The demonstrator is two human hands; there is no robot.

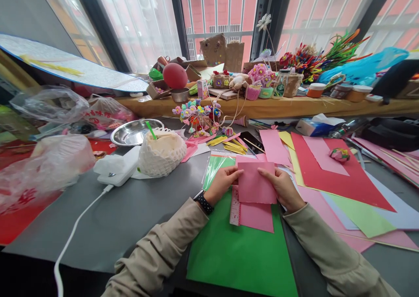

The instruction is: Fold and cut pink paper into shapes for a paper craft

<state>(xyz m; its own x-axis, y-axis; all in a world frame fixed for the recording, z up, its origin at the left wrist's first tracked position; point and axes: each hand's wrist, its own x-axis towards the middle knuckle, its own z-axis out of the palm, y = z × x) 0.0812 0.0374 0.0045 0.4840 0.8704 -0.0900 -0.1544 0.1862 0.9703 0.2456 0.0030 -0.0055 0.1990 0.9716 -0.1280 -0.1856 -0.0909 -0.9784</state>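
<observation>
A square of pink paper (257, 185) is held up between my two hands. At its left edge, my left hand (222, 184) pinches it between thumb and fingers. My right hand (285, 188) grips the upper right edge, thumb on the near face. Below it, another pink paper piece (257, 217) lies on a green sheet (242, 255). A narrow pink-and-white patterned strip (235, 207), perhaps a ruler, lies along that piece's left side; its upper part is hidden.
Left stand a wrapped coconut (162, 155) with a green straw, a white power strip (113, 169) and a metal plate (134, 132). Red card (347, 179) and pale green paper (363, 214) lie right. Yellow folded strips (234, 145) and a flower bunch (199, 115) sit behind.
</observation>
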